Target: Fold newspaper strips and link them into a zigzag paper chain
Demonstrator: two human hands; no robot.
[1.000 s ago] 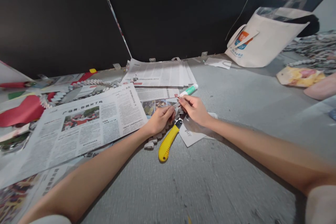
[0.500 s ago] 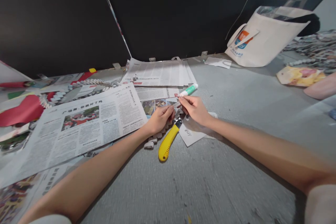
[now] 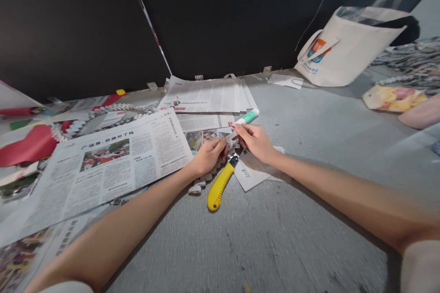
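Observation:
Near the middle, my left hand is closed on a folded paper strip, and part of a zigzag paper chain shows below that hand. My right hand pinches the other end of the same strip. Just below both hands lies a yellow utility knife, its tip pointing up toward them. A white and green marker rests behind my right hand. Under the right wrist is a white paper with handwriting.
Newspaper sheets spread over the left side, with red paper and another braided chain beyond. A newspaper stack lies by the black panel. At the right stand a white bag and a yellow patterned item.
My right fingers have shifted slightly, and more of the paper strip shows between my hands. My left hand stays in about the same place.

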